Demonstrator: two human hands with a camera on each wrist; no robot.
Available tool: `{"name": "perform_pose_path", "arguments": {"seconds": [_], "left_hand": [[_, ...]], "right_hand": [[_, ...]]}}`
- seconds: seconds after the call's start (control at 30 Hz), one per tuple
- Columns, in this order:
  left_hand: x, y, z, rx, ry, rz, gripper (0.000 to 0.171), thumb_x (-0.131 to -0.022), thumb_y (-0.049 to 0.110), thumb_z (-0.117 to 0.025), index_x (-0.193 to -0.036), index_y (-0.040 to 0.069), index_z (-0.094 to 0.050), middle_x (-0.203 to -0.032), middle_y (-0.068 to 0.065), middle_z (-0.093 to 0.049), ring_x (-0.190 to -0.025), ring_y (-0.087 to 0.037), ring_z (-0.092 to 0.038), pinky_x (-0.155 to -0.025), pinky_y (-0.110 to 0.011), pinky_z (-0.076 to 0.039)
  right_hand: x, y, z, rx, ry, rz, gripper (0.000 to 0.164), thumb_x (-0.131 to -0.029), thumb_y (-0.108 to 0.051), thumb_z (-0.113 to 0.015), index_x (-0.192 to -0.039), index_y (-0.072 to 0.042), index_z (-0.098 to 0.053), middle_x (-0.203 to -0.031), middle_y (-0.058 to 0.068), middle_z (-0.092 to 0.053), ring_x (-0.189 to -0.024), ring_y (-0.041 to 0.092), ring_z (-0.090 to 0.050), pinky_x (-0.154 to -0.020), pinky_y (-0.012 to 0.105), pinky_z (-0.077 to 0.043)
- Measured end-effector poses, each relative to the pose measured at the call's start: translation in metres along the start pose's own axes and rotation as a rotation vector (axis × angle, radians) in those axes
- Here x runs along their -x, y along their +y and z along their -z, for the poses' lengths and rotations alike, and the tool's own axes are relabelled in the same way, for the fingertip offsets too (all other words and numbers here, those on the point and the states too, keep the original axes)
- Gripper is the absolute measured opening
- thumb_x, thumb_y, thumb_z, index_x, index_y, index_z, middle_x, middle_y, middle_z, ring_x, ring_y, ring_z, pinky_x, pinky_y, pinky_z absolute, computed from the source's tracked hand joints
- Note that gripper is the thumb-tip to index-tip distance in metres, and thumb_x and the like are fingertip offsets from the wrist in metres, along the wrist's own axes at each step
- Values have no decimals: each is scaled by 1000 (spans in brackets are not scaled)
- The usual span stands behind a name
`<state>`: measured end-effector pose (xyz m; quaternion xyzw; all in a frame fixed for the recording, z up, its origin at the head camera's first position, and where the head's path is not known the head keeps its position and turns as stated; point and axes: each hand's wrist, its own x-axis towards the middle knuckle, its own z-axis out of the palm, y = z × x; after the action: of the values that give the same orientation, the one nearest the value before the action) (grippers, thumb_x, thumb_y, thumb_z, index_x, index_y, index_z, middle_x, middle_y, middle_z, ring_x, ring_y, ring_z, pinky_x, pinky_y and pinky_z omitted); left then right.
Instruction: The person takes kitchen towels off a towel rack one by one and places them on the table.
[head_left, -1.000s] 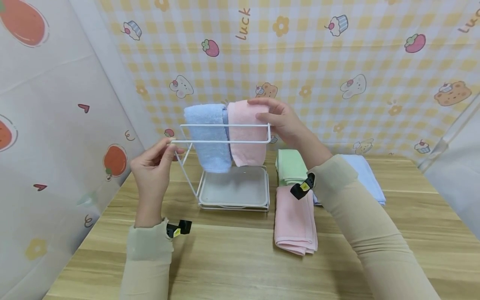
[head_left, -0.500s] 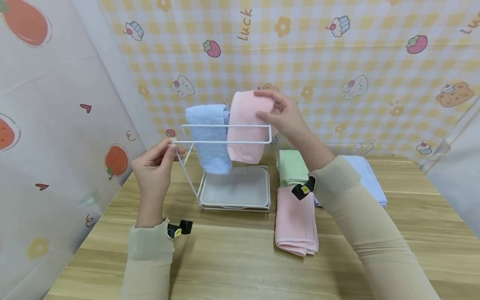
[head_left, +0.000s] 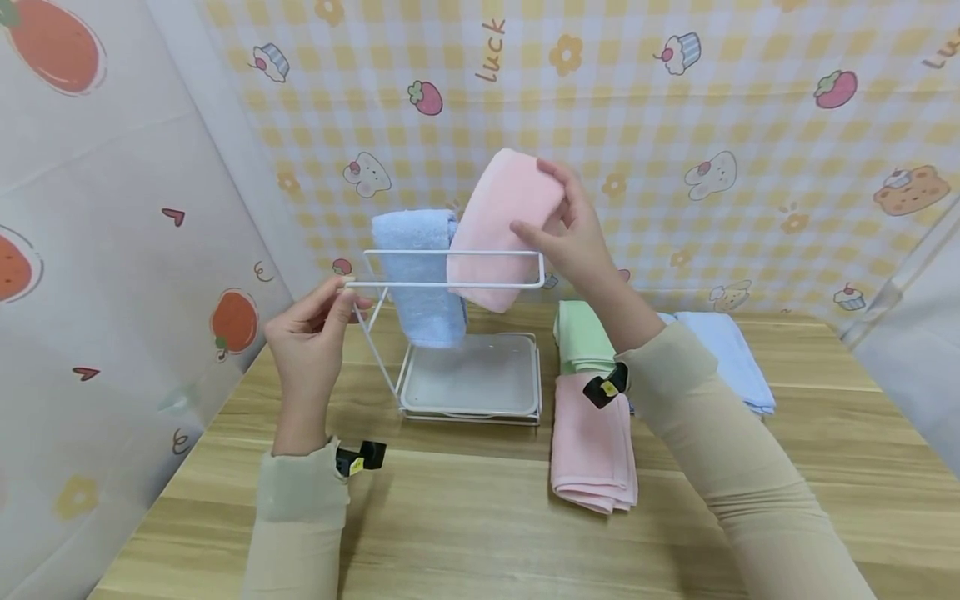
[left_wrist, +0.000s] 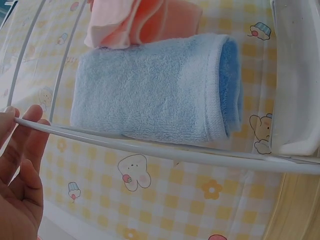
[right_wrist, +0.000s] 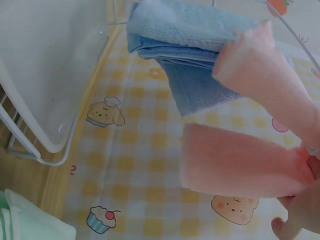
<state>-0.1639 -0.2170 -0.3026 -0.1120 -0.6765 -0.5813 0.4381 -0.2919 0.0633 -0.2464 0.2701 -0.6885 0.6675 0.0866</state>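
Observation:
My left hand (head_left: 307,346) pinches the upper left corner of a white wire rack (head_left: 427,285), thumb against the bar. My right hand (head_left: 577,237) grips a pink towel (head_left: 498,221) by its right side, thumb in front. The towel is tilted, its lower part behind the rack's front bars. In the right wrist view, two flaps of this pink towel (right_wrist: 240,162) hang apart. A folded blue towel (head_left: 416,229) is draped on the rack's left half, its terry surface close up in the left wrist view. The bar under it is hidden.
A pale tray (head_left: 468,375) sits in the rack's base. Right of it lie a folded green towel (head_left: 581,337), a folded pink towel (head_left: 592,454) and light blue towels (head_left: 723,358), partly behind my right arm. A patterned cloth (head_left: 637,125) covers the wall behind.
My right hand has drawn the pink towel upward, and the towel has tilted, its top leaning right. My left hand keeps its hold on the rack's corner; the blue towel stays in place.

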Motion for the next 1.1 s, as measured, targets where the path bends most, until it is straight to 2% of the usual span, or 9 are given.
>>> {"name": "perform_pose_path", "arguments": {"seconds": [0.17, 0.3, 0.43, 0.57, 0.8, 1.1], "left_hand": [[0, -1, 0, -4, -1, -2, 20, -90, -1, -70, -108, -8, -73, -76, 15, -74, -65, -3, -71, -65, -15, -59], [0, 0, -1, -8, -2, -1, 19, -90, -1, -70, -108, -8, -73, -75, 15, -74, -64, -3, -70, -64, -14, -58], [0, 0, -1, -16, 0, -1, 19, -90, -1, -70, -108, -7, -74, -75, 15, -74, -64, -2, -70, -63, -13, -57], [0, -1, -1, -10, 3, 3, 19, -90, -2, -69, -108, -6, -74, -75, 15, -74, -64, -2, -71, -63, -13, -57], [0, 0, -1, 6, -1, 10, 19, -90, -2, -69, -108, -5, -74, -75, 14, -74, -64, -2, -71, -64, -14, -58], [0, 0, 0, -21, 2, 18, 19, -91, 0, -69, -108, -3, -75, -74, 15, -74, -63, -1, -68, -61, -14, -56]], "right_hand": [[2, 2, -3, -82, 59, 45, 83, -83, -1, -74, -151, -21, -30, -148, 6, -39, -120, 19, -51, -89, 25, -57], [1, 2, -5, -130, 157, 71, 86, -80, -1, -75, -150, -22, -30, -148, 3, -33, -117, 21, -52, -87, 28, -59], [1, 3, -3, -183, 229, 113, 87, -78, -1, -76, -149, -22, -30, -150, 0, -29, -121, 23, -50, -87, 31, -61], [1, 3, 0, -226, 284, 153, 88, -77, 1, -76, -150, -19, -29, -150, 1, -30, -123, 22, -48, -86, 31, -61], [2, 2, 7, -212, 368, 203, 91, -77, 0, -77, -150, -18, -27, -144, 2, -38, -119, 21, -49, -85, 28, -59], [4, 0, 21, -317, 444, 244, 99, -74, 5, -75, -152, -16, -19, -142, 4, -39, -121, 22, -50, -89, 31, -58]]}}
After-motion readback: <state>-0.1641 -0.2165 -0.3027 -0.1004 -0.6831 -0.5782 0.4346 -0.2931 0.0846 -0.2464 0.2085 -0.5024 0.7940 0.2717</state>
